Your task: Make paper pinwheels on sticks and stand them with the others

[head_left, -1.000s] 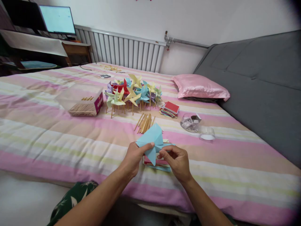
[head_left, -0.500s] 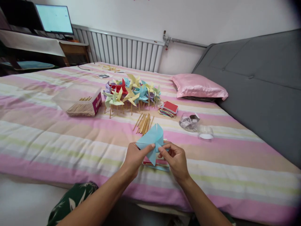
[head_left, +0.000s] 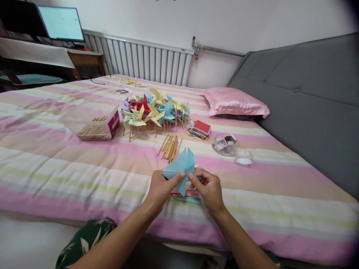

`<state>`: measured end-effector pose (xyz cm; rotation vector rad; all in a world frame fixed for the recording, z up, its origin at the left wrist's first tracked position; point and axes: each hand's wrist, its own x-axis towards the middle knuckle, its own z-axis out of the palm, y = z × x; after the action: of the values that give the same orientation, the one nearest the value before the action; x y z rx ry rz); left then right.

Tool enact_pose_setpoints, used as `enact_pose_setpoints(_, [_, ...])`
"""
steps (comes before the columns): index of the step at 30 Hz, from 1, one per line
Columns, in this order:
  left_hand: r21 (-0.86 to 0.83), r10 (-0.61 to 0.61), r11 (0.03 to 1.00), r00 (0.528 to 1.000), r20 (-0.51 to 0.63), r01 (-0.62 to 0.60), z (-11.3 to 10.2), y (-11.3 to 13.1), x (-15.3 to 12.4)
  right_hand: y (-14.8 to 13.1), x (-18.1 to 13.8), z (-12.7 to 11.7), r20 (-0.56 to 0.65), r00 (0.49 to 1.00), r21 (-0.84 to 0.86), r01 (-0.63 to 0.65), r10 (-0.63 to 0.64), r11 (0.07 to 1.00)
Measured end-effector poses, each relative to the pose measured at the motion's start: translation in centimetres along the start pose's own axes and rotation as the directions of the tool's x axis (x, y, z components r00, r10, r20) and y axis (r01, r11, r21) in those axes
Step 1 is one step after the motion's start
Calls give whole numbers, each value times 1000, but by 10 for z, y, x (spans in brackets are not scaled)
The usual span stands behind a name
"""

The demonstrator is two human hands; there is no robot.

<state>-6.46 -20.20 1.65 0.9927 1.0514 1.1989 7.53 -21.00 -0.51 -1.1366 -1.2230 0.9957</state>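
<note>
Between my two hands is a light blue paper pinwheel (head_left: 177,165), its corners folded in toward the centre. My left hand (head_left: 162,186) grips its left side, the thumb pressing near the middle. On the other side my right hand (head_left: 206,186) pinches the paper close to the centre with thumb and curled fingers. Beneath the hands lies a stack of coloured paper (head_left: 187,199), partly hidden by the pinwheel. Just beyond are several loose thin wooden sticks (head_left: 170,148) on the striped bedspread.
Finished pinwheels on sticks (head_left: 154,112) stand in a cluster beyond the loose sticks. A clear plastic box of sticks (head_left: 95,130) is at left. To the right are coloured paper squares (head_left: 200,129), a round clear container (head_left: 224,144), a tape roll (head_left: 244,157) and a pink pillow (head_left: 237,101).
A folded flap on the pinwheel's right side now lies differently, opening a narrow gap near the top. Both hands keep their hold in nearly the same place. The view has shifted slightly.
</note>
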Motion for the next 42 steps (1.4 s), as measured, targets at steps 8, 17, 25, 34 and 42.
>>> enact_pose_setpoints(8, [39, 16, 999, 1000, -5, -16, 0, -2, 1, 2, 0, -2, -1, 1000, -53, 18, -18, 998])
enact_pose_setpoints(17, [43, -8, 999, 1000, -30, 10, 2, 1, -1, 3, 2, -2, 5, 998, -67, 69, -69, 995])
enact_pose_setpoints(25, [-165, -96, 982, 995, -21, 91, 4, 1, -2, 1, -4, 2, -26, 999, 91, 37, -34, 995])
enact_pose_setpoints(34, [-234, -119, 966, 993, -23, 110, 7, -10, -3, 0, -6, 13, 30, 991, 367, -129, 127, 921])
enact_pose_setpoints(42, [-166, -196, 968, 980, -22, 189, 14, -21, -8, 10, -10, 16, -82, 949, 445, -239, 305, 863])
